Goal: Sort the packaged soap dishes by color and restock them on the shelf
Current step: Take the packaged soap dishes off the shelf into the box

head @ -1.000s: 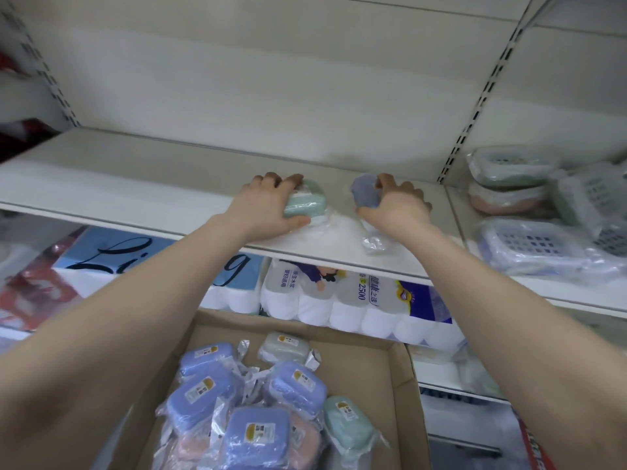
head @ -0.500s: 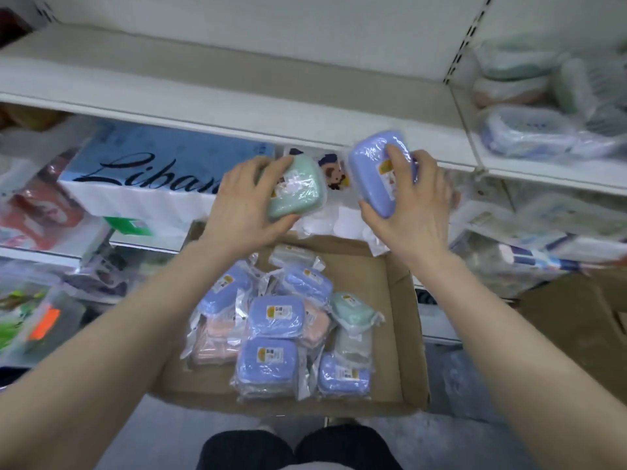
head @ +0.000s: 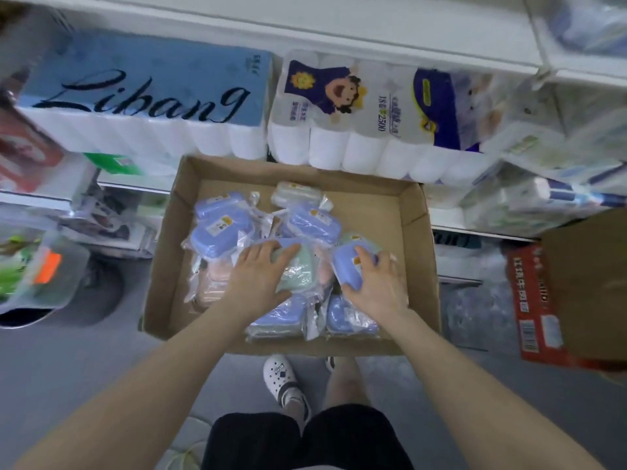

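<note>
A cardboard box (head: 417, 252) in front of me holds several packaged soap dishes, mostly blue, with some pink and green ones. My left hand (head: 258, 279) grips a green packaged soap dish (head: 298, 273) low over the pile in the box. My right hand (head: 376, 286) grips a blue packaged soap dish (head: 349, 266) beside it, also down among the packs. More blue dishes (head: 220, 228) lie at the box's left and front. Only the front edge of the white shelf (head: 339, 32) shows at the top.
Packs of toilet paper, a blue one (head: 142, 93) and a white one (head: 373, 110), fill the lower shelf behind the box. A red-printed carton (head: 543, 300) stands at the right. My white shoe (head: 285, 378) and knees are below the box.
Both hands came down from the shelf with the green and blue dishes and now hold them inside the box. My view tilted downward.
</note>
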Demonstrator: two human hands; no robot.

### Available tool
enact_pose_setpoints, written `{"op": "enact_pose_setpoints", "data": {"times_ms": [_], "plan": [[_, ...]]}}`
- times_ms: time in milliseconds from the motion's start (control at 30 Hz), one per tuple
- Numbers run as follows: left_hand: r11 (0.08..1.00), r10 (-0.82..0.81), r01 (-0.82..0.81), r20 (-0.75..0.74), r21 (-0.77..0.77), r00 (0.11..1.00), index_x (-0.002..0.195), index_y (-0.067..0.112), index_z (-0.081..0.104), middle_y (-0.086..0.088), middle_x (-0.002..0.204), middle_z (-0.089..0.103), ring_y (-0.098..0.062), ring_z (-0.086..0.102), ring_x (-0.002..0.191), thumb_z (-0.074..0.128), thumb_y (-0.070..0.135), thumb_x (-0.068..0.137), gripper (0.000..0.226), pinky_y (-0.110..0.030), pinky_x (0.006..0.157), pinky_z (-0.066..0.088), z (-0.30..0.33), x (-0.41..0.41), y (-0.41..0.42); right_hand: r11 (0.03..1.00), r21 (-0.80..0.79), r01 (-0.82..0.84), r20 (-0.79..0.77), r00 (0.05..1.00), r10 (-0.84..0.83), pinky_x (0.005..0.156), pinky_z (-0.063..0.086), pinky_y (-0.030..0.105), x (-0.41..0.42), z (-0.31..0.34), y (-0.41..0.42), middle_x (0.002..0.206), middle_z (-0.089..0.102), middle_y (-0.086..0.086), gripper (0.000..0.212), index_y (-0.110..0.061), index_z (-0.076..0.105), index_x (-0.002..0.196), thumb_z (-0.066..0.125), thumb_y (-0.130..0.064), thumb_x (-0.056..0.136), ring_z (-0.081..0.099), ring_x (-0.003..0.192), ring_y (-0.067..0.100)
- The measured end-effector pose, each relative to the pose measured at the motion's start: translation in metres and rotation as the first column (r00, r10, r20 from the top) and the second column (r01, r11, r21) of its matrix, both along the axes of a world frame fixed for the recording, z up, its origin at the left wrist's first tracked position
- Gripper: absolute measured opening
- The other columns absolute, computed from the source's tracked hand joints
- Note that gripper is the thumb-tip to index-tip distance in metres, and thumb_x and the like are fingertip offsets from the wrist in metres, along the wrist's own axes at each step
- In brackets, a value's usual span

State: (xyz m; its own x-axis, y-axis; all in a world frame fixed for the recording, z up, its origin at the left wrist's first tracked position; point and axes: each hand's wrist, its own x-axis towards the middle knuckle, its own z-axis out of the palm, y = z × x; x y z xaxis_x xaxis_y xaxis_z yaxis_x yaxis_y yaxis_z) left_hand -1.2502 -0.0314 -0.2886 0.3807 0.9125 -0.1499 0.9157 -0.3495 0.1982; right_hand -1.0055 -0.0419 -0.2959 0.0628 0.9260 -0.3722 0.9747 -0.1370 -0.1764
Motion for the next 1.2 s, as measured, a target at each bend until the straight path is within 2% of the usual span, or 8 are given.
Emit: {"op": "enact_pose_setpoints", "data": {"times_ms": [367, 500, 633, 767, 867, 1000, 1067, 1200], "plan": [[0.995, 0.075, -0.082, -0.142, -0.049, 0.987, 0.153, 0.032, 0.011, -0.012, 0.151, 0.027, -0.034, 0.031, 0.135, 0.065, 0.053, 0.084, 0.091, -0.044, 0.115, 0.021, -0.013, 0.025, 0.045, 0.991, 0.019, -0.131, 0.174, 0.977, 0.125, 0.098, 0.036, 0.046, 0.005, -0.033, 0.047, 0.146, 0.029, 0.015, 0.078, -0.030, 0.021, 0.150, 0.064, -0.046, 0.087, 0.038, 0.125, 0.035], [0.995, 0.055, -0.068, -0.164, -0.070, 0.985, 0.153, 0.031, 0.010, -0.010, 0.149, 0.029, -0.033, 0.030, 0.136, 0.065, 0.052, 0.084, 0.091, -0.046, 0.116, 0.021, -0.010, 0.025, 0.052, 0.987, 0.001, -0.158, 0.137, 0.978, 0.157, 0.101, 0.035, 0.044, 0.014, -0.031, 0.051, 0.150, 0.027, 0.012, 0.077, -0.031, 0.020, 0.151, 0.056, -0.057, 0.088, 0.038, 0.128, 0.034], [0.995, 0.004, -0.026, -0.210, -0.099, 0.978, 0.153, 0.029, 0.009, -0.009, 0.150, 0.027, -0.031, 0.021, 0.142, 0.065, 0.057, 0.081, 0.095, -0.050, 0.117, 0.016, 0.005, 0.023, 0.056, 0.990, 0.014, -0.138, 0.093, 0.986, 0.136, 0.104, 0.032, 0.043, 0.022, -0.011, 0.051, 0.154, 0.025, 0.013, 0.071, -0.026, 0.021, 0.153, 0.050, -0.052, 0.093, 0.036, 0.133, 0.034], [0.995, -0.063, 0.044, -0.219, -0.093, 0.974, 0.151, 0.025, 0.025, -0.006, 0.151, 0.034, -0.029, 0.029, 0.140, 0.055, 0.060, 0.087, 0.079, -0.047, 0.117, 0.019, 0.033, 0.030, 0.066, 0.976, 0.150, -0.158, 0.123, 0.983, 0.140, 0.097, 0.036, 0.043, 0.040, 0.025, 0.044, 0.145, 0.041, 0.014, 0.061, -0.021, 0.035, 0.150, 0.051, -0.046, 0.095, 0.044, 0.127, 0.035], [0.994, -0.108, 0.106, -0.144, -0.020, 0.984, 0.143, 0.021, 0.044, -0.007, 0.142, 0.048, -0.031, 0.045, 0.128, 0.057, 0.050, 0.090, 0.061, -0.041, 0.105, 0.035, 0.066, 0.042, 0.081, 0.932, 0.304, -0.196, 0.162, 0.975, 0.152, 0.087, 0.045, 0.045, 0.064, 0.063, 0.044, 0.126, 0.057, 0.017, 0.055, -0.015, 0.054, 0.137, 0.065, -0.038, 0.088, 0.057, 0.109, 0.038], [0.964, -0.191, 0.206, -0.101, 0.167, 0.976, 0.126, 0.020, 0.060, -0.004, 0.120, 0.062, -0.029, 0.059, 0.106, 0.061, 0.043, 0.089, 0.043, -0.038, 0.083, 0.048, 0.126, 0.071, 0.110, 0.813, 0.523, -0.258, 0.248, 0.958, 0.145, 0.078, 0.051, 0.045, 0.110, 0.129, 0.052, 0.113, 0.063, 0.016, 0.044, -0.011, 0.062, 0.123, 0.057, -0.034, 0.086, 0.062, 0.099, 0.037], [0.943, -0.227, 0.238, -0.074, 0.235, 0.971, 0.124, 0.019, 0.062, -0.005, 0.115, 0.063, -0.030, 0.059, 0.102, 0.059, 0.040, 0.091, 0.039, -0.038, 0.079, 0.050, 0.157, 0.090, 0.124, 0.760, 0.592, -0.268, 0.286, 0.952, 0.113, 0.079, 0.052, 0.046, 0.137, 0.163, 0.059, 0.114, 0.063, 0.017, 0.047, -0.010, 0.062, 0.122, 0.048, -0.037, 0.088, 0.061, 0.101, 0.038], [0.886, -0.263, 0.233, 0.019, 0.401, 0.965, 0.116, 0.018, 0.067, -0.006, 0.111, 0.065, -0.032, 0.059, 0.100, 0.062, 0.034, 0.089, 0.032, -0.041, 0.070, 0.053, 0.209, 0.135, 0.146, 0.626, 0.726, -0.283, 0.332, 0.942, 0.041, 0.078, 0.049, 0.045, 0.193, 0.224, 0.076, 0.111, 0.064, 0.017, 0.042, -0.008, 0.062, 0.121, 0.053, -0.031, 0.087, 0.061, 0.098, 0.038]]}}
